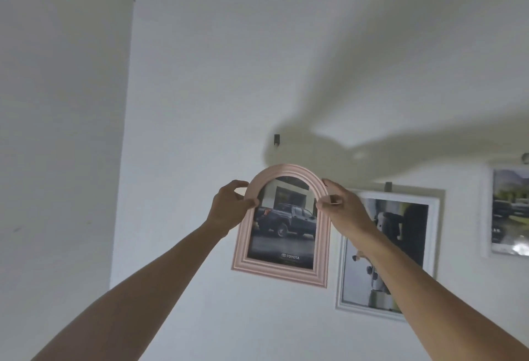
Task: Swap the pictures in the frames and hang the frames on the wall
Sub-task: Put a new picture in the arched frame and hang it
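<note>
A pink arched frame (pixel 323 234) with ridged, matt moulding is seen, its glossy printed truck picture (pixel 282 227) catching faint sheen. At four o'clock, a white rectangular frame (pixel 340 289) looks smooth, satin. Matt painted white wall (pixel 200 74) is shown.

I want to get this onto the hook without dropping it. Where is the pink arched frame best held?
Hold the pink arched frame by the two shoulders of its arch, one hand from each side, as the left hand and right hand do now. That leaves the top free to meet the wall hook.
</note>
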Action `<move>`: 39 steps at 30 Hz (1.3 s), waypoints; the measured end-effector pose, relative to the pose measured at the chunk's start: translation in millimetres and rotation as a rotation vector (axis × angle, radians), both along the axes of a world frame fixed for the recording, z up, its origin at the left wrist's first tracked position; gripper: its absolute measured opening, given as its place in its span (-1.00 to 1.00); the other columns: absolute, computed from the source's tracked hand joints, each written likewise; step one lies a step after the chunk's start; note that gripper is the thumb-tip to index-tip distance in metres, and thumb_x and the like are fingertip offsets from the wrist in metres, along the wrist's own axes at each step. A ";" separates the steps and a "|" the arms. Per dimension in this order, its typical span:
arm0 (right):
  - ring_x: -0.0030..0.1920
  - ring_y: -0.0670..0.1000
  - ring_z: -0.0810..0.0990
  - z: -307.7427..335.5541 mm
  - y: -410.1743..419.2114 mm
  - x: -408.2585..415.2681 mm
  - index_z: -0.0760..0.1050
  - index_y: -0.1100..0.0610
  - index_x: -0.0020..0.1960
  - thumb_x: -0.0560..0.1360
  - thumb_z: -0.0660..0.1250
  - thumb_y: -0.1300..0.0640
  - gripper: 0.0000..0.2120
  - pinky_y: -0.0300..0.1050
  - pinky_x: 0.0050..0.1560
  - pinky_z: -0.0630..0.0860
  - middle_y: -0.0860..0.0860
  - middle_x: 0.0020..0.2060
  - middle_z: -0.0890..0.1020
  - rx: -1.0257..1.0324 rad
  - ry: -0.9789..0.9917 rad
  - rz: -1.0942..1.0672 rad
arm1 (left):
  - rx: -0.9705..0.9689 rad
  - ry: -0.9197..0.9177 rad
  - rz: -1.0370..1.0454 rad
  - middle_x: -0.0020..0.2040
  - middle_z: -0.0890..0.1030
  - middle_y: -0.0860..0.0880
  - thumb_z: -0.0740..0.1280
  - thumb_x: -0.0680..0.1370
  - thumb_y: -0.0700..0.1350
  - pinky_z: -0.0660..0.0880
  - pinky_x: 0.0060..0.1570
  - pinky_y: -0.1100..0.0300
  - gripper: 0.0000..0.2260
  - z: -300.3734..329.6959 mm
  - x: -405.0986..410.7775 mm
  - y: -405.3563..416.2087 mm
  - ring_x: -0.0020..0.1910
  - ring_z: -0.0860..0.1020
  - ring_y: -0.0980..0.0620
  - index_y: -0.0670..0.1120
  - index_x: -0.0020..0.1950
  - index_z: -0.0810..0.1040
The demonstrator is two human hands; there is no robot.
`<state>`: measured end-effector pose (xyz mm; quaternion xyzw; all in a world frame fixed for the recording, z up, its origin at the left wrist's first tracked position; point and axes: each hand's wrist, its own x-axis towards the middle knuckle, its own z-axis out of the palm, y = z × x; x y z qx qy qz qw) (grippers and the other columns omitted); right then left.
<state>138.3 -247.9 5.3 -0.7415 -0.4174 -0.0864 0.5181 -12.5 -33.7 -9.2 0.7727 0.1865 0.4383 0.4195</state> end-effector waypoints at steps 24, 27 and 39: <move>0.00 -0.10 0.43 17.4 110.7 39.7 0.36 -0.02 0.47 0.55 0.22 0.36 -0.45 -0.30 0.09 0.30 0.04 -0.08 0.55 0.149 -0.335 -0.299 | 0.349 0.006 0.173 -0.07 0.57 -0.12 0.35 0.56 -0.05 0.40 -0.08 0.17 -0.69 32.4 57.0 81.0 -0.08 0.55 -0.11 -0.06 0.30 0.56; 0.00 0.01 0.49 15.3 113.3 39.7 0.36 -0.02 0.46 0.55 0.26 0.30 -0.48 -0.15 -0.09 0.41 0.09 0.02 0.55 0.107 -0.458 -0.437 | 0.423 0.032 0.235 -0.16 0.49 -0.04 0.37 0.52 -0.03 0.39 -0.22 0.18 -0.84 32.5 63.0 82.7 -0.19 0.52 -0.11 -0.03 0.07 0.59; -0.01 0.02 0.53 16.9 115.1 52.6 0.39 -0.07 0.41 0.54 0.28 0.21 -0.53 -0.16 -0.23 0.38 0.02 0.02 0.54 0.035 -0.528 -0.457 | 0.417 -0.051 0.255 -0.07 0.54 -0.04 0.36 0.49 -0.12 0.49 -0.11 0.08 -0.75 29.4 68.4 84.7 -0.13 0.57 -0.13 0.01 0.16 0.55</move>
